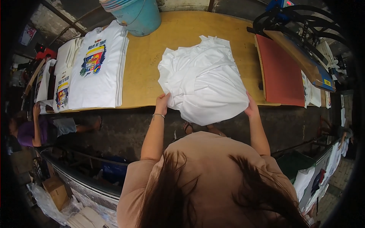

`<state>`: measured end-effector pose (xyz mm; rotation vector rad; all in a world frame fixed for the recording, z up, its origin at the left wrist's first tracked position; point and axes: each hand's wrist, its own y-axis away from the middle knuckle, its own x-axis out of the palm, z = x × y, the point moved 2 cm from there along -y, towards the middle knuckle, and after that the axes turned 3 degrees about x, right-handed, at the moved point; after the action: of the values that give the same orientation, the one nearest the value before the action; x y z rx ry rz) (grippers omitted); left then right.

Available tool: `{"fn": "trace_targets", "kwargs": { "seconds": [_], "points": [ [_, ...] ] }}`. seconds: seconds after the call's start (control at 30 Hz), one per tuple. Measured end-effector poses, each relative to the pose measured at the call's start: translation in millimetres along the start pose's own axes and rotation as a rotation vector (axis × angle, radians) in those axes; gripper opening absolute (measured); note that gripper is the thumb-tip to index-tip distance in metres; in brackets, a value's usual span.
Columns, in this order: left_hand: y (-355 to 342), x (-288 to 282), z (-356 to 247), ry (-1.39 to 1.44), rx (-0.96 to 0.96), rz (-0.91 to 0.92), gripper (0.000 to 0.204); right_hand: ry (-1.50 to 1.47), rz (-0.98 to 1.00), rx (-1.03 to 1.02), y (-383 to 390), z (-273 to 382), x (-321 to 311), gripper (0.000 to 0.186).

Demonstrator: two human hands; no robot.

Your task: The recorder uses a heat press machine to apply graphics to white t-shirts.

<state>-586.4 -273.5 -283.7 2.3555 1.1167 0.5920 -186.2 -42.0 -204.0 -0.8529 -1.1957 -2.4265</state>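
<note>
A bunched white cloth (207, 79), perhaps a shirt, is spread in many folds over the yellow tabletop (144, 68), and its near edge bulges past the table's front edge. My left hand (162, 103) pinches the cloth's near left corner. At the near right side, my right hand (251, 106) grips the same cloth, with its fingers partly hidden by the fabric. Left of the cloth lies a neat stack of white T-shirts (110, 81); the top one has a colourful print.
A heat press (304, 41) with a red pad (279, 72) stands at the right. A light-blue bucket (144, 19) sits at the back left. More printed white fabric (62, 91) lies beside the shirt stack. At the far left, another person in purple (32, 131) handles white fabric.
</note>
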Motion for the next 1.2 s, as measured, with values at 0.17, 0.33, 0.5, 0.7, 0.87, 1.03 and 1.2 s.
{"fn": "trace_targets", "kwargs": {
  "seconds": [0.17,0.33,0.5,0.7,0.87,1.03,1.2],
  "points": [
    [17,0,-15,0.253,-0.236,0.304,0.03,-0.035,-0.057,-0.038,24,3,2,0.038],
    [31,11,-82,0.113,0.044,0.309,0.026,0.301,-0.012,-0.234,36,54,47,0.022],
    [3,-1,-152,-0.131,0.448,0.074,0.025,0.428,0.014,-0.624,51,114,88,0.018],
    [-3,-2,-158,-0.072,0.49,0.04,0.026,0.388,-0.206,-0.66,53,110,73,0.021],
    [53,11,-223,0.061,0.669,0.262,0.024,0.399,0.047,-0.764,95,124,113,0.023],
    [136,-28,-272,0.173,0.858,0.297,0.024,0.394,0.116,-0.917,181,137,99,0.027],
    [127,-21,-317,-0.263,0.996,0.282,0.024,0.575,-0.015,-0.992,157,181,74,0.026]
  ]
}}
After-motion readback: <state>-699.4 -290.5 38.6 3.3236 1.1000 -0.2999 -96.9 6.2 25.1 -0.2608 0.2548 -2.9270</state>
